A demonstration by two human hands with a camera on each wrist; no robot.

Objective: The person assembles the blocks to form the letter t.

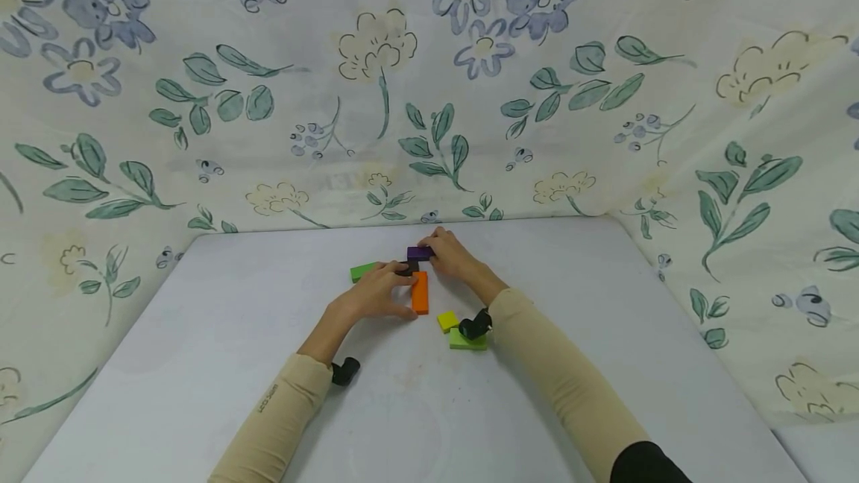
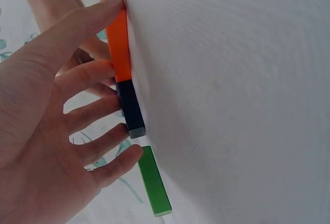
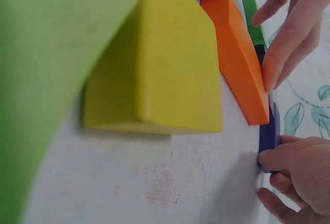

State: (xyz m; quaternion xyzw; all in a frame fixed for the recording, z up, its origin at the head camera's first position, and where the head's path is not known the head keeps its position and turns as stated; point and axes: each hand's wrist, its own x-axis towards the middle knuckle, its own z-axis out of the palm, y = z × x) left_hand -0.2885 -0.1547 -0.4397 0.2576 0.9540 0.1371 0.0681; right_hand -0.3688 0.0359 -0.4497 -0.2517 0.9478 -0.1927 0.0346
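My left hand (image 1: 376, 293) lies spread beside an orange block (image 1: 420, 297). In the left wrist view its thumb rests on one end of the orange block (image 2: 117, 44) and the index fingertip touches it near the other end. Its other fingers reach along a black block (image 2: 131, 109) that abuts the orange one, and the little finger is at the end of a green block (image 2: 154, 183). Just beyond, my right hand (image 1: 463, 258) pinches a small purple block (image 1: 417, 253) between thumb and fingers. In the right wrist view, the purple block (image 3: 268, 141) is close to the orange block's end.
A yellow block (image 1: 447, 321) and a light green block (image 1: 467, 341) lie near the right wrist, partly under its black wrist camera (image 1: 475, 324). The white table (image 1: 268, 304) ends at a flower-patterned cloth (image 1: 302, 133) behind the blocks.
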